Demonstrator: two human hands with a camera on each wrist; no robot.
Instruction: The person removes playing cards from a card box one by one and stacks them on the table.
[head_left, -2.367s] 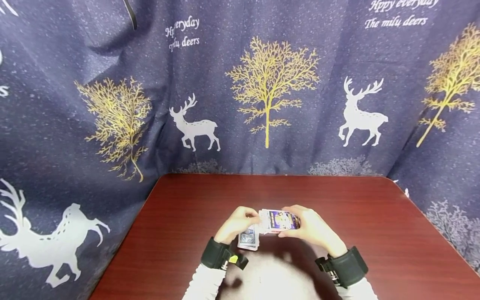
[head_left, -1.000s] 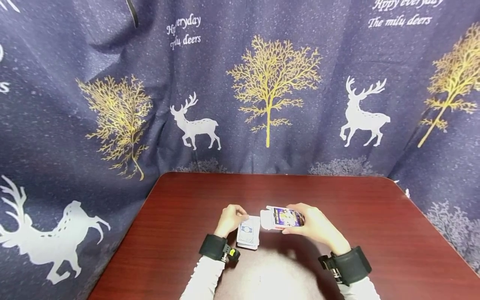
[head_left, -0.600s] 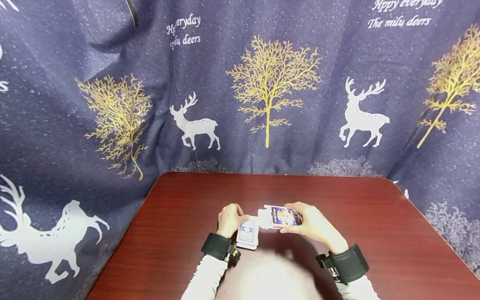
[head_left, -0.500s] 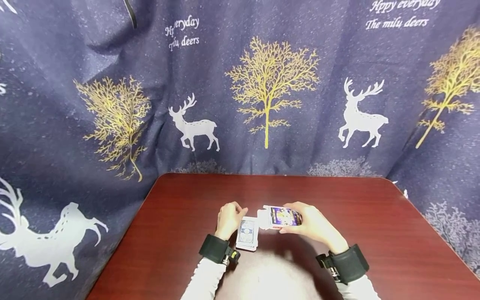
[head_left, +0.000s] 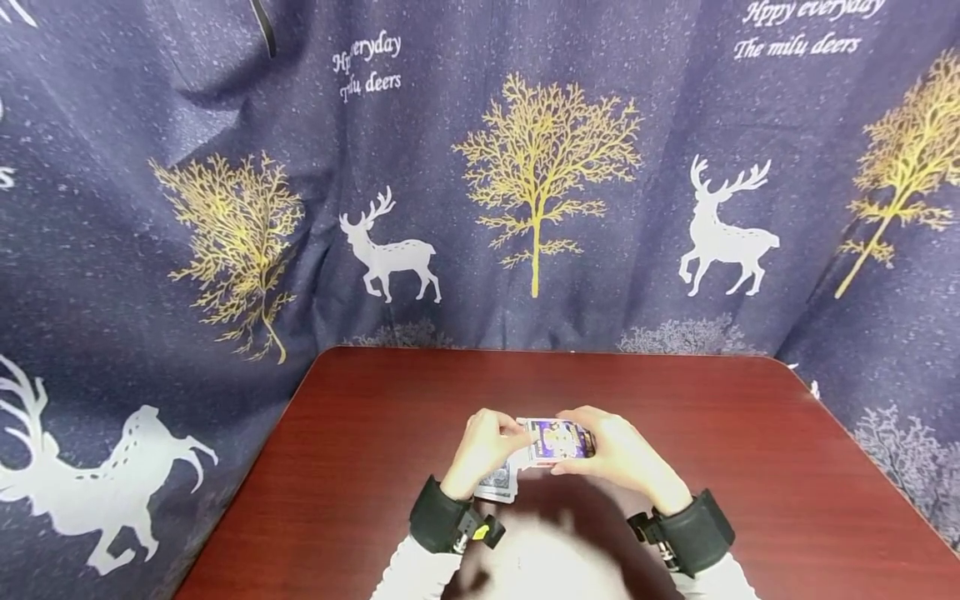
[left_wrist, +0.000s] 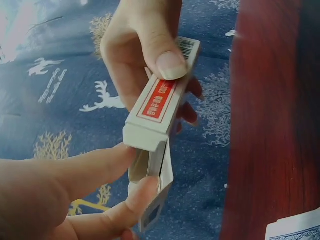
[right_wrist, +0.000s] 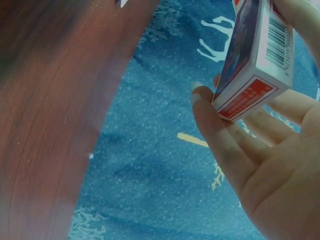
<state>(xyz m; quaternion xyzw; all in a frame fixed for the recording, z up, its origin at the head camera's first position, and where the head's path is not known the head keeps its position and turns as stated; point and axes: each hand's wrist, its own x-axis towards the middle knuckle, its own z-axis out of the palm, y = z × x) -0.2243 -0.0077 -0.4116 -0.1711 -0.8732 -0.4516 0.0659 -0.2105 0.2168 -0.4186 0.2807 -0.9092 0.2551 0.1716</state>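
Observation:
My right hand (head_left: 611, 446) holds a small playing card box (head_left: 561, 440) between thumb and fingers, its purple picture face upward in the head view. The box's open end, with its white flap (left_wrist: 166, 187), points at my left hand (head_left: 486, 446). Seen from the left wrist, the left fingertips (left_wrist: 145, 192) grip the box's mouth from two sides; whether cards are inside is hard to tell. A stack of playing cards (head_left: 498, 485), blue-patterned backs up, lies on the table, partly hidden by the left hand. The box's barcode end (right_wrist: 280, 42) shows in the right wrist view.
The red-brown wooden table (head_left: 390, 392) extends beyond both hands. A dark blue curtain (head_left: 465, 167) with white deer and yellow trees hangs behind and beside it. Black straps (head_left: 693, 532) with cameras circle both wrists.
The left hand was beside the card stack and has moved right to the box's open end, now covering part of the stack. The right hand with the box has shifted slightly left.

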